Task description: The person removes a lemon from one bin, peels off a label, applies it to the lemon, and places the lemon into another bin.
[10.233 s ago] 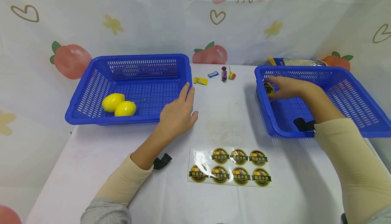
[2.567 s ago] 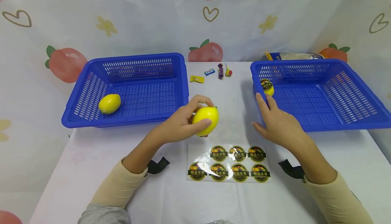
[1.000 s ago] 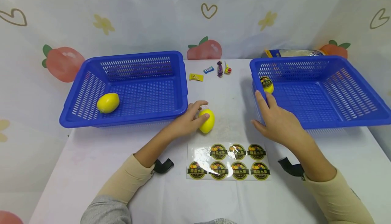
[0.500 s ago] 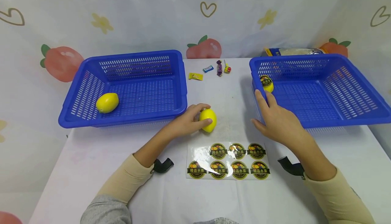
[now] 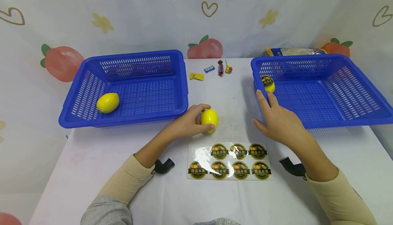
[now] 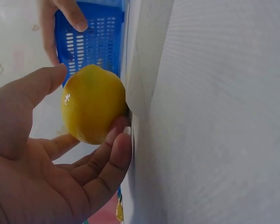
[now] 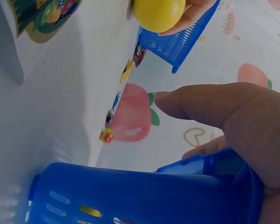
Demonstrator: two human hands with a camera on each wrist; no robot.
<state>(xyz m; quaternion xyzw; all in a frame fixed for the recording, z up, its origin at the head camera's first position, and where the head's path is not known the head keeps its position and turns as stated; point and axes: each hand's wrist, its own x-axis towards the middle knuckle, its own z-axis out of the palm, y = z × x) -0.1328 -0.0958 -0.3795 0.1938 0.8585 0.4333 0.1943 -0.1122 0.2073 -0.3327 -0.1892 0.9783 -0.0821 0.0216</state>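
Nearest to the person, at 6 o'clock on the white desk (image 5: 92, 170), lies a sticker sheet (image 5: 229, 161) with seven round fruit stickers on it.

Just past the sheet, the left hand (image 5: 184, 126) curls its fingers and thumb round a yellow lemon (image 5: 209, 120). The lemon rests on the desk, in the middle. At 3 o'clock from it, the right hand (image 5: 279, 122) lies with straight fingers against the near left corner of the right blue basket (image 5: 362, 116). It holds nothing.

The step looks like steadying the bare lemon by the stickers. I think the next move calls for the right hand to peel a sticker off and press it on the lemon, while the left hand keeps the lemon from rolling.

In the right blue basket sits a lemon with a sticker (image 5: 268, 83). At 9 o'clock, the left blue basket (image 5: 92, 121) holds one plain lemon (image 5: 107, 102).

Far off, at 12 o'clock, lie some small sweets (image 5: 215, 70). They are too tiny to tell apart well.
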